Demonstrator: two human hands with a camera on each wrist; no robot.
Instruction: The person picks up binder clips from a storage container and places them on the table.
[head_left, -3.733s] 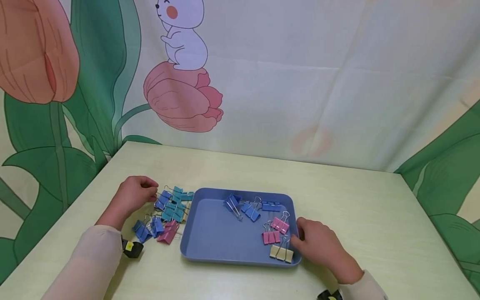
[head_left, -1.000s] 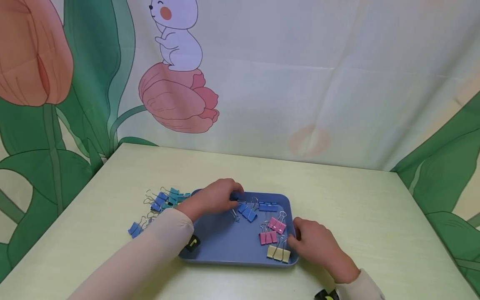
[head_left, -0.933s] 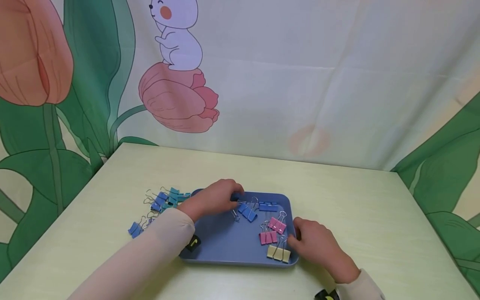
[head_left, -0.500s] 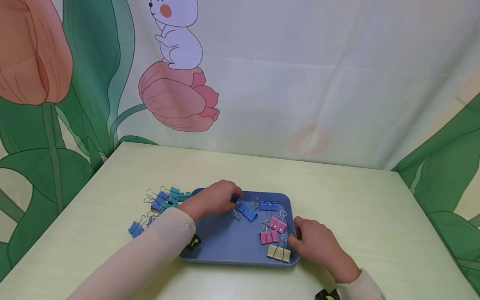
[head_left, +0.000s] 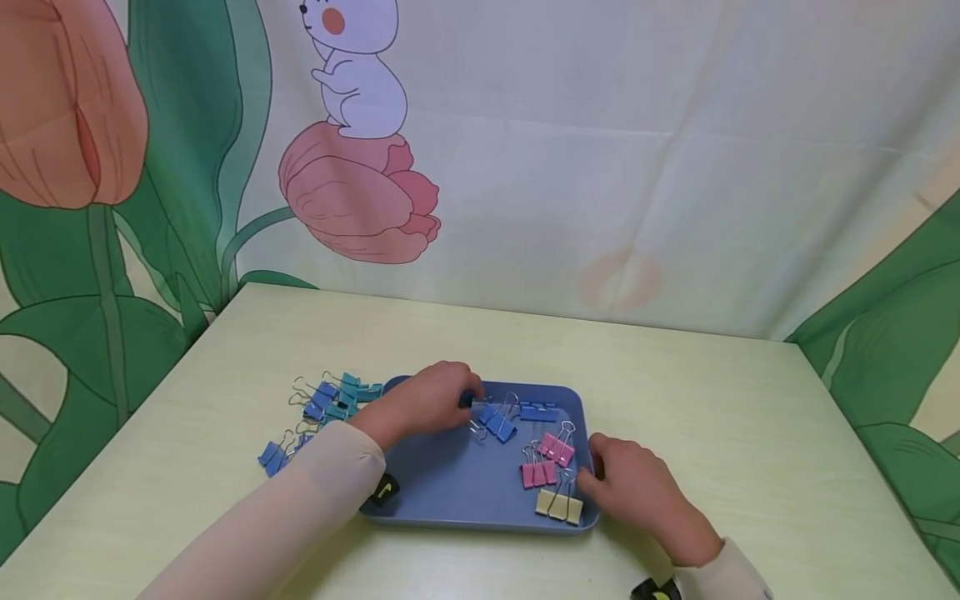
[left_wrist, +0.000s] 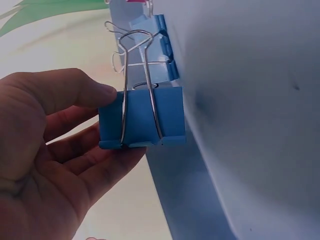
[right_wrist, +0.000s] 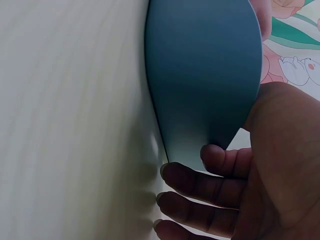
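Over the far-left part of a blue-grey tray, my left hand pinches a blue binder clip between thumb and fingers. The clip's wire handles point upward in the left wrist view. Beside it in the tray lie a blue binder clip and another blue clip along the far wall. My right hand grips the tray's right wall, thumb at the rim, fingers along the outside. Near that wall sit two pink binder clips and a pale yellow clip.
Left of the tray, several blue binder clips and teal binder clips lie heaped on the pale table. My left sleeve covers part of that heap and the tray's left side. A printed curtain hangs behind the table.
My left hand has moved right from the clip heap into the tray, where it now holds a blue binder clip. Over the last second it has barely shifted. The right hand stays at the tray wall.
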